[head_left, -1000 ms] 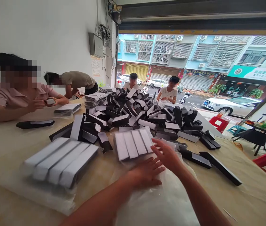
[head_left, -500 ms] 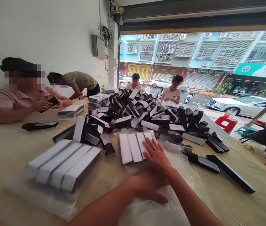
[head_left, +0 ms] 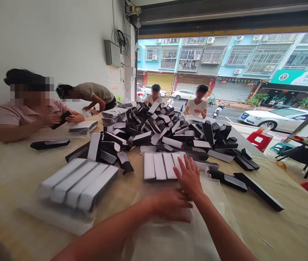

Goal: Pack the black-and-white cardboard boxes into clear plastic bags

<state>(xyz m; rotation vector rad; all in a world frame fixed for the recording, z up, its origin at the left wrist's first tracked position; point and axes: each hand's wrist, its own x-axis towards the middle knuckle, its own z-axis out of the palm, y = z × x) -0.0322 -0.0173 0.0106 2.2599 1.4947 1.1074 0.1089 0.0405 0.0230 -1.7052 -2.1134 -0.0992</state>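
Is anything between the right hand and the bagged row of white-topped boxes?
No separate object visibly stands between the right hand and the white-topped boxes; only the clear plastic bag seems to. The pile of loose boxes lies beyond them.

A broad, jumbled heap of black-and-white card boxes (head_left: 167,127) bars any low reach across the cream-coloured surface (head_left: 262,224). A narrow lane separates the large plastic-wrapped pack of four white-topped boxes (head_left: 79,185) from the similar middle pack (head_left: 158,166); the left forearm (head_left: 115,223) crosses its near end. The left hand (head_left: 171,204) blocks the middle pack's near side, the right hand (head_left: 188,176) its right end. Room lies right of the long, slanting black box (head_left: 259,192).
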